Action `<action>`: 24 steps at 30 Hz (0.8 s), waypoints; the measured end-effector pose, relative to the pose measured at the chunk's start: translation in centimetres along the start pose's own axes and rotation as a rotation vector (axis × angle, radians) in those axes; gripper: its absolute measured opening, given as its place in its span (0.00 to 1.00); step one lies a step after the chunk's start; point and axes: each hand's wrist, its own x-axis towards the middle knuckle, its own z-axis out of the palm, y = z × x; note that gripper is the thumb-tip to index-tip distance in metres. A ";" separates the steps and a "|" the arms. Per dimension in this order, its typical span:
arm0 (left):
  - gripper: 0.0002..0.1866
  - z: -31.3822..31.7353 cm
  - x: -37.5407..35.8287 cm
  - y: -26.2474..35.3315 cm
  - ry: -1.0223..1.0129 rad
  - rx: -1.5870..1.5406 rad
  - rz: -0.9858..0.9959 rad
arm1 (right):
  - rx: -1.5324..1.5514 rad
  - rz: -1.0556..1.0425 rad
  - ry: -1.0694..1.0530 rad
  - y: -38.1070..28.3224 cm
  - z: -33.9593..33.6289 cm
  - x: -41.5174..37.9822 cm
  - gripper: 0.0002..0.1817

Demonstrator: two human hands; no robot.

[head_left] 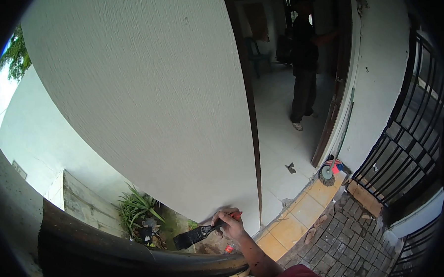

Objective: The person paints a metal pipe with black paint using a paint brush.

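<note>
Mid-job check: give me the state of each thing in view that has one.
Flat black-bristled paintbrush with red handle end: held, bristles angled down-left.
Bare right hand: closed around the handle.
Thick black curved bar: shiny; wet or dry, can't tell.
Dark-framed doorway: open.
Long-handled mop or broom with round grey head: head-down on the yellow-tiled step.
Black barred metal gate: upright; latch unclear.
</note>
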 end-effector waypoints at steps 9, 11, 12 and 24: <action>0.36 -2.5 0.3 0.9 -0.072 -0.055 -0.063 | -0.049 -0.049 0.090 0.3 1.6 -1.1 0.17; 0.36 -3.2 0.5 1.1 -0.085 -0.076 -0.072 | -0.047 -0.061 0.110 0.4 2.3 -1.9 0.18; 0.36 -3.5 0.7 1.2 -0.094 -0.086 -0.078 | -0.040 -0.069 0.131 0.6 2.7 -2.3 0.19; 0.36 -8.3 6.6 1.4 -0.290 -0.267 -0.204 | 0.023 -0.339 0.330 3.7 9.7 -8.8 0.21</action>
